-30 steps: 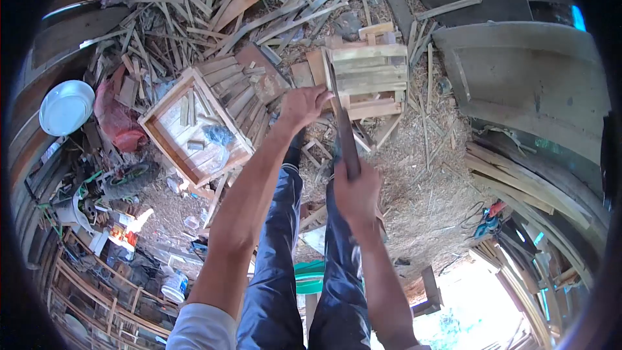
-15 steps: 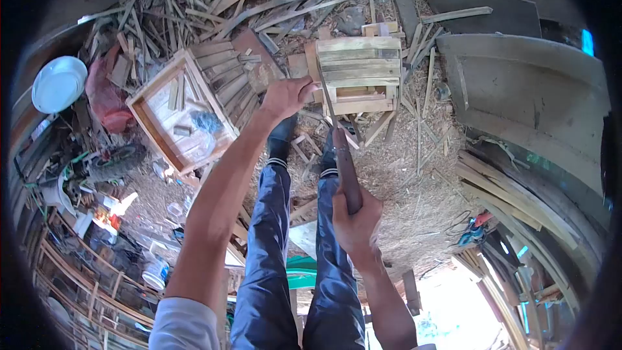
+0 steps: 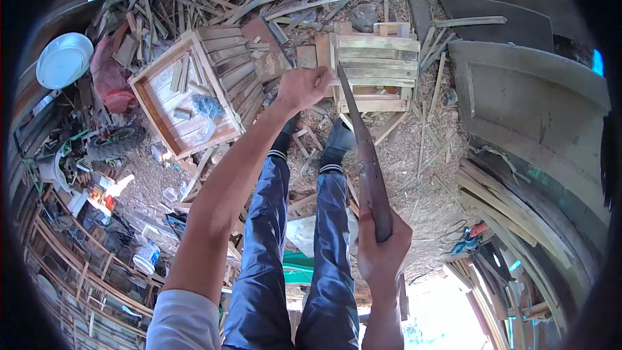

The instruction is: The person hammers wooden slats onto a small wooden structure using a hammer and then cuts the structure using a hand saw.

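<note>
Between the person's feet and a heap of split sticks, a small slatted wooden crate (image 3: 376, 71) stands on ground littered with shavings, its pale, rough slats running crosswise over darker side rails. The left hand (image 3: 304, 87) is closed on the crate's near left corner. The right hand (image 3: 383, 246) is clenched around the handle of a long machete (image 3: 364, 152), whose dull, rust-flecked blade tapers to a tip that lies across the crate's front. Left of it sits a square wooden tray (image 3: 184, 94) with a raised rim, scraps inside. A white bowl (image 3: 63, 59) lies at the far left.
</note>
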`<state>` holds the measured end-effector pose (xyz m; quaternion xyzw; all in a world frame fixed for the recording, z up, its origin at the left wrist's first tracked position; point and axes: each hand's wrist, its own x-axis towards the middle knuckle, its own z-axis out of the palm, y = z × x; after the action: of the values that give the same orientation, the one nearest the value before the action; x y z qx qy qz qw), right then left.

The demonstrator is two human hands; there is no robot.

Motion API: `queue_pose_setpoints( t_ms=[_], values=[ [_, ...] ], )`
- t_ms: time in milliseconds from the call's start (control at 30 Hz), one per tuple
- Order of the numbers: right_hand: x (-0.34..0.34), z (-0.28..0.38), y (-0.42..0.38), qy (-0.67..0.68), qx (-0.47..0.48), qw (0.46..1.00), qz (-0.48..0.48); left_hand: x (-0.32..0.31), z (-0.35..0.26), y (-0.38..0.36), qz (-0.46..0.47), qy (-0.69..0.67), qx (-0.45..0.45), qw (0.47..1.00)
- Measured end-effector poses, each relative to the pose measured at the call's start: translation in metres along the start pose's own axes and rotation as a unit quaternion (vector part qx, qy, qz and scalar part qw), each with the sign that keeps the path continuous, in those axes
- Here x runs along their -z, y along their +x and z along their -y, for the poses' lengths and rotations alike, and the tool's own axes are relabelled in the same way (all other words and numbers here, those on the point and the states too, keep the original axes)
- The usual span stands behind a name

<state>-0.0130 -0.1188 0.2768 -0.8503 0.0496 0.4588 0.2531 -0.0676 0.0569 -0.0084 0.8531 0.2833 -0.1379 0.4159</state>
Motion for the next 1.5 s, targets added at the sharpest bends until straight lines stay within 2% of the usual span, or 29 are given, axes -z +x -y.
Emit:
queue_pose_setpoints(
  t_ms=[67,100,167,200,267,367,467,600,667,767,900,967,1100,1167,1267,1367,1467,1500],
  values=[
    [0.001,-0.011,0.002,-0.001,-0.002,1.0,0.002,-0.006,-0.001,0.007,-0.078,0.041,0.079,0.993],
    [0.002,-0.016,0.001,0.005,0.006,1.0,-0.006,-0.01,0.003,0.008,-0.077,0.039,0.092,0.992],
    [0.003,-0.021,0.003,0.006,0.017,1.0,-0.006,-0.013,0.014,0.018,-0.033,0.249,-0.019,0.968],
    [0.003,-0.021,0.001,0.015,0.012,1.0,-0.006,-0.017,0.014,0.019,-0.032,0.245,-0.015,0.969],
    [0.0,-0.02,0.005,0.021,0.009,1.0,-0.006,-0.023,0.013,0.022,-0.051,0.169,0.108,0.978],
    [-0.019,-0.021,0.039,-0.027,0.056,0.998,-0.005,-0.009,-0.008,0.019,-0.036,0.11,0.169,0.979],
    [-0.057,-0.041,0.105,-0.015,0.105,0.994,-0.015,-0.025,0.011,0.021,-0.069,0.112,0.147,0.98],
    [-0.052,-0.018,0.079,-0.077,0.125,0.989,-0.018,-0.009,0.005,0.021,-0.063,0.076,0.145,0.985],
    [-0.035,-0.024,0.042,-0.024,0.064,0.998,-0.009,-0.008,0.001,0.019,-0.052,0.088,0.149,0.983],
    [-0.031,-0.032,0.028,0.034,0.016,0.999,-0.031,-0.01,-0.004,0.017,-0.063,0.097,0.14,0.983],
    [-0.058,-0.022,0.097,-0.019,0.048,0.999,-0.003,-0.013,0.001,0.017,-0.082,0.083,0.138,0.984],
    [-0.07,-0.005,0.116,-0.055,0.093,0.994,-0.005,-0.013,0.002,0.018,-0.096,0.091,0.134,0.982],
    [-0.042,-0.033,0.052,-0.071,0.087,0.994,-0.006,-0.008,-0.002,0.014,-0.099,0.08,0.098,0.987],
    [-0.032,-0.036,0.026,0.035,0.017,0.999,-0.022,-0.01,-0.005,0.013,-0.105,0.06,0.119,0.986],
    [-0.042,-0.012,0.044,0.024,-0.03,0.999,-0.016,-0.015,0.01,0.02,-0.124,0.084,0.112,0.982],
    [-0.05,0.002,0.045,-0.022,0.019,0.999,0.042,-0.022,0.032,0.02,-0.157,0.061,0.128,0.977],
    [-0.039,-0.001,0.03,-0.053,0.041,0.998,0.003,-0.018,0.007,0.011,-0.145,0.047,0.149,0.977],
    [-0.034,-0.001,0.024,-0.012,0.046,0.999,0.004,-0.019,0.005,0.012,-0.17,0.052,0.123,0.977]
  ],
)
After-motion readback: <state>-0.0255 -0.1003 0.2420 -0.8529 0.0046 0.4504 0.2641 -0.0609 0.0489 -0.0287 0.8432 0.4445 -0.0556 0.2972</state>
